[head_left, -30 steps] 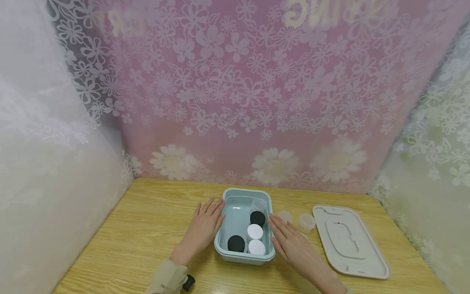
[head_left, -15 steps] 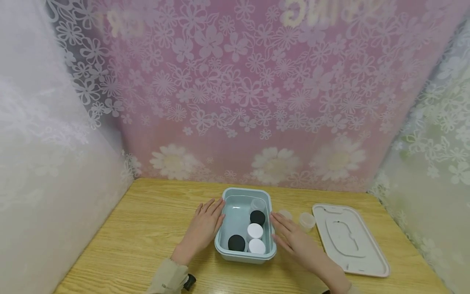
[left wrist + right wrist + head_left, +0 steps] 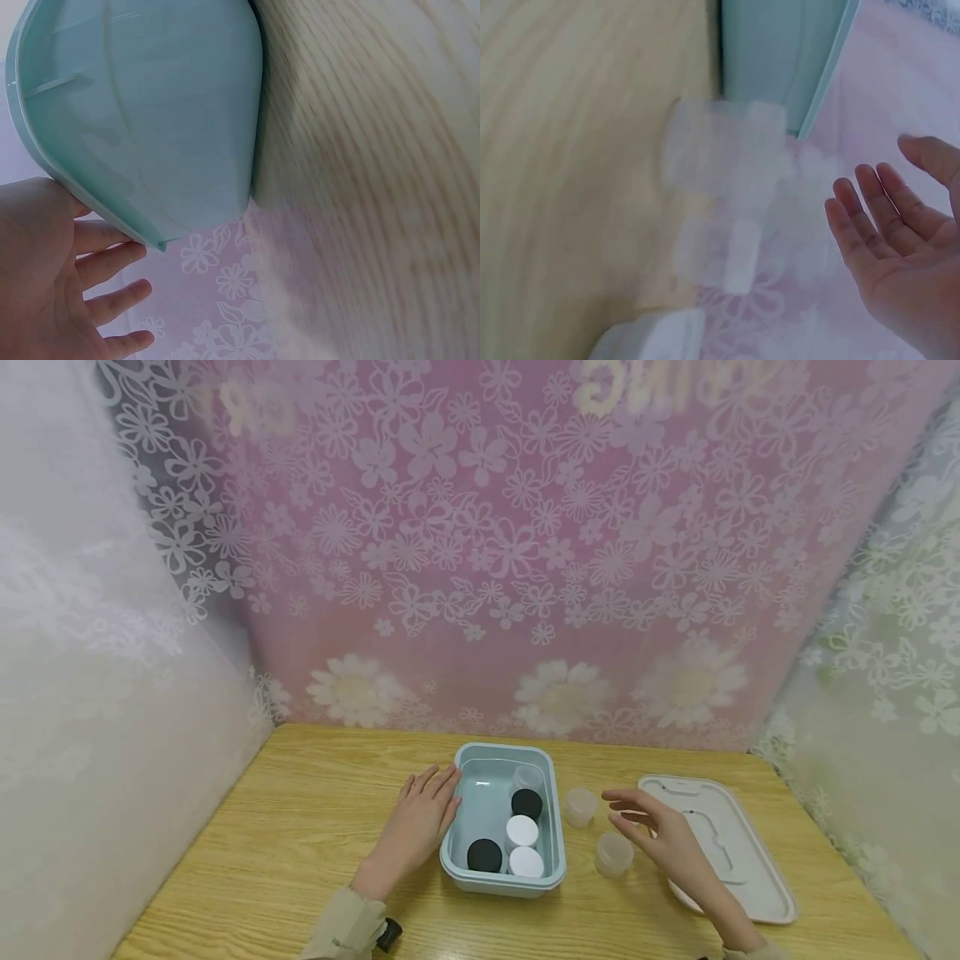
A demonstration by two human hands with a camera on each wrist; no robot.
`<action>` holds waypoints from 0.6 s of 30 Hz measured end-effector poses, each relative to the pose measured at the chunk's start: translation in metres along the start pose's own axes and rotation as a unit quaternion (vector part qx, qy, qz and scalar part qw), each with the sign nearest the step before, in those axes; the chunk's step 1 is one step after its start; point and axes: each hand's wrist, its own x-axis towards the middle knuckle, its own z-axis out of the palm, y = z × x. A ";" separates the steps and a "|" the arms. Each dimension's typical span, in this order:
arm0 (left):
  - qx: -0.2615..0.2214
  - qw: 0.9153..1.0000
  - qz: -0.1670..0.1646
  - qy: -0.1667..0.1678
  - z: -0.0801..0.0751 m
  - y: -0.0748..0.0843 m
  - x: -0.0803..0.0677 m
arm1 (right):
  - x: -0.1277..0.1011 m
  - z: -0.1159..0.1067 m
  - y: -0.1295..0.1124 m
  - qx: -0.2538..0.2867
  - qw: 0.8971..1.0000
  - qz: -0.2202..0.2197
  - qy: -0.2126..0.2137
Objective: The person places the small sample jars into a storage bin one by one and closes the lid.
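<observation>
Bare hands [image 3: 420, 814], beige sleeve (L wrist), black wrist cam

Two clear jars [image 3: 580, 806] crowd the gap between the bin [image 3: 557, 814] and the lid [image 3: 738, 860].

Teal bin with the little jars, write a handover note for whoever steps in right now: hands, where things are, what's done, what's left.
Left hand: open, flat against the teal bin's left side.
Right hand: open, holds nothing, hovers by the near clear jar.
Far clear jar stands beside the bin.
Done: two black-capped, two white-capped and one clear jar are in the bin.
Left, likely: both loose jars in, then the lid on.
</observation>
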 end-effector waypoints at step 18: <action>-0.007 1.000 -0.004 0.006 0.000 0.002 -0.002 | -0.025 0.006 0.022 0.048 0.995 0.068 -0.059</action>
